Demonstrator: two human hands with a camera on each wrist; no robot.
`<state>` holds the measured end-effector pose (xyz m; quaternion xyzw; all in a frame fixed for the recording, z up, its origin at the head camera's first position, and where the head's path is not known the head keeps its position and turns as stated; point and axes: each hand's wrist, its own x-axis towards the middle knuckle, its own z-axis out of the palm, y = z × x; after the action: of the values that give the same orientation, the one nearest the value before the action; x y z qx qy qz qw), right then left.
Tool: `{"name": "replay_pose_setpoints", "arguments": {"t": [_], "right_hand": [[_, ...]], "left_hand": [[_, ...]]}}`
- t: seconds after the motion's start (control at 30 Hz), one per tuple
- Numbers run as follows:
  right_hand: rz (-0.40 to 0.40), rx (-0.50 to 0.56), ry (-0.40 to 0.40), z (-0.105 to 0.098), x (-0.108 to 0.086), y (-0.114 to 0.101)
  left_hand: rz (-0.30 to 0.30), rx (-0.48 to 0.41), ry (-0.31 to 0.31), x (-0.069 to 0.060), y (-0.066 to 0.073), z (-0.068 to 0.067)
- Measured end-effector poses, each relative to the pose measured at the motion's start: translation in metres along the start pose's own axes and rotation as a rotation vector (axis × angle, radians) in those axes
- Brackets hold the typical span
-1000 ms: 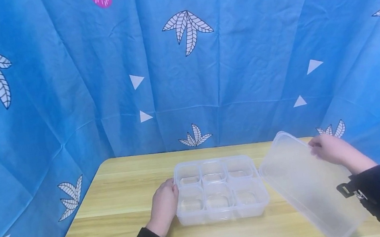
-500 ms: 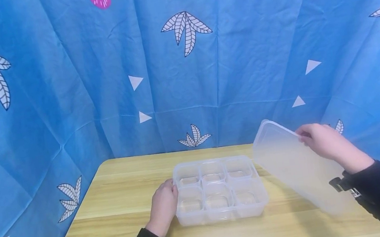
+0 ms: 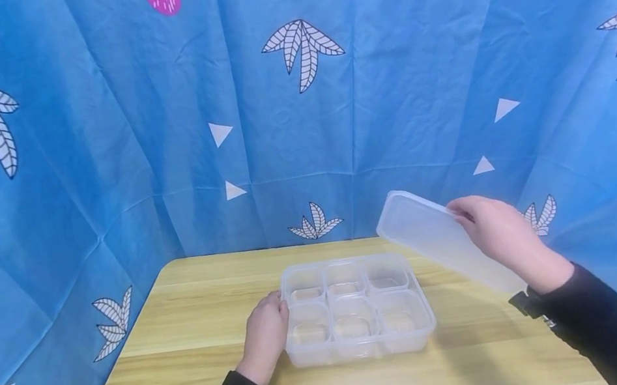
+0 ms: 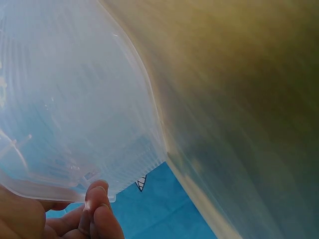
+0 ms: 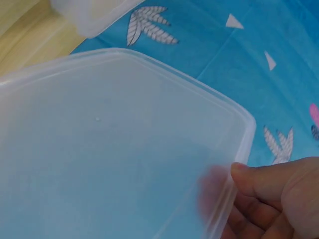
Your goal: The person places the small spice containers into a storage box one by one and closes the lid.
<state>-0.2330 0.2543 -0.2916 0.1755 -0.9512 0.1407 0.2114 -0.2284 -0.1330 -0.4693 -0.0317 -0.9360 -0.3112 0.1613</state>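
A clear plastic storage box (image 3: 360,348) with several small compartments sits on the table, its top uncovered. My left hand (image 3: 268,337) grips the box's left rim; in the left wrist view its thumb and fingers (image 4: 97,204) pinch that rim. To the right of the box, a frosted rectangular lid (image 3: 439,240) hangs tilted above the table. My right hand (image 3: 501,238) pinches the lid's edge, thumb on one face and fingers behind, as the right wrist view shows on the lid (image 5: 119,139). No contents are visible in the compartments.
The light wooden table (image 3: 184,322) has rounded back corners. A blue curtain (image 3: 301,141) with leaf and triangle prints hangs close behind it and along both sides.
My right hand has raised the lid off the table and carried it left towards the box, tilting it more. My left hand and the box stay where they were.
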Motion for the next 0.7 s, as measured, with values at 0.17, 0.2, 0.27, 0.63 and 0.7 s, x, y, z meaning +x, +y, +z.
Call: {"name": "replay_pose_setpoints", "arguments": {"t": [0.17, 0.2, 0.27, 0.63, 0.7], "right_hand": [[-0.072, -0.049, 0.112, 0.011, 0.001, -0.021], [-0.087, -0.060, 0.135, 0.014, 0.001, -0.025], [-0.123, -0.082, 0.185, 0.021, 0.003, -0.031], [-0.365, -0.157, 0.275, 0.063, -0.004, -0.058], [-0.405, -0.160, 0.267, 0.070, -0.009, -0.064]], "left_hand": [[0.010, 0.003, 0.005, 0.000, 0.000, 0.001], [0.011, 0.001, 0.006, 0.000, 0.000, 0.001], [0.007, -0.004, 0.004, 0.001, -0.001, 0.001], [-0.001, -0.022, 0.002, -0.001, -0.003, 0.002], [0.003, -0.025, 0.001, 0.000, -0.004, 0.002]]}}
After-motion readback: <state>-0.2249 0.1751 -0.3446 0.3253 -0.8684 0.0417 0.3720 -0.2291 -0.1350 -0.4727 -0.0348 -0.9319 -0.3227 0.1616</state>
